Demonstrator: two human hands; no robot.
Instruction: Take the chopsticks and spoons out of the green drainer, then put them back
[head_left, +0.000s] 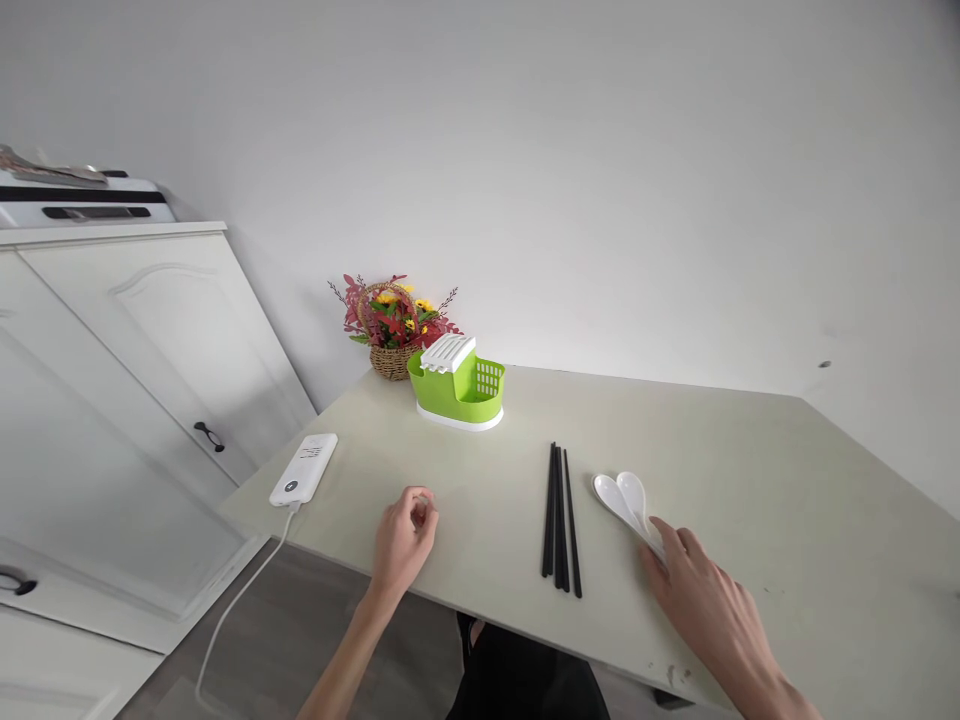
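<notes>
Two white soup spoons (621, 495) lie close together on the table, bowls pointing away from me. My right hand (709, 590) has its thumb and fingers closed around their handles, which it partly hides. Just left of the spoons, several black chopsticks (559, 520) lie side by side, roughly lengthwise to me. My left hand (405, 535) rests near the table's front edge with its fingers curled in and nothing seen in them. Farther back stands a green utensil holder (450, 395) with a white slotted top and a white base.
Behind the holder, a wicker basket (390, 362) of artificial flowers stands against the wall. A white power bank (305, 468) with a white cable (244, 600) hanging off the edge lies at the table's left. White cabinets (150, 330) flank that side.
</notes>
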